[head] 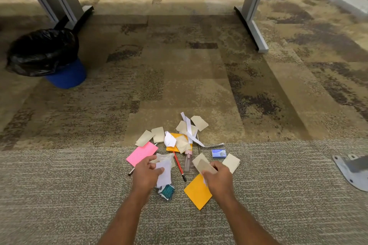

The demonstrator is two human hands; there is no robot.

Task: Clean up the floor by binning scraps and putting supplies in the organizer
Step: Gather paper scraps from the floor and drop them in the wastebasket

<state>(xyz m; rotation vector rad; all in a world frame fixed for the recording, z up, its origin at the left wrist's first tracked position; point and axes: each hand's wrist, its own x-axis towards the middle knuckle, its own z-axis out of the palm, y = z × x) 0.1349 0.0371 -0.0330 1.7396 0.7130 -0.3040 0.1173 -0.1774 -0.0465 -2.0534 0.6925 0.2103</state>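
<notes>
A pile of paper scraps and supplies lies on the carpet in front of me. My left hand (pixel 146 174) grips white paper scraps (pixel 164 173). My right hand (pixel 218 178) pinches beige paper scraps (pixel 203 165). Around them lie a pink sticky pad (pixel 140 153), an orange pad (pixel 197 191), a second orange pad (pixel 174 141) under scraps, a red pencil (pixel 179 166), a small clear bottle with a pink cap (pixel 187 160), a blue staple box (pixel 218 153), a teal packet (pixel 167 192) and more beige scraps (pixel 199 122). The blue bin with a black liner (pixel 43 53) stands far left.
Grey desk legs stand at the back left (pixel 65 0) and back right (pixel 253 16). A metal floor plate (pixel 351 171) lies at the right edge. A wide stretch of patterned carpet separates the pile from the bin. No organizer is in view.
</notes>
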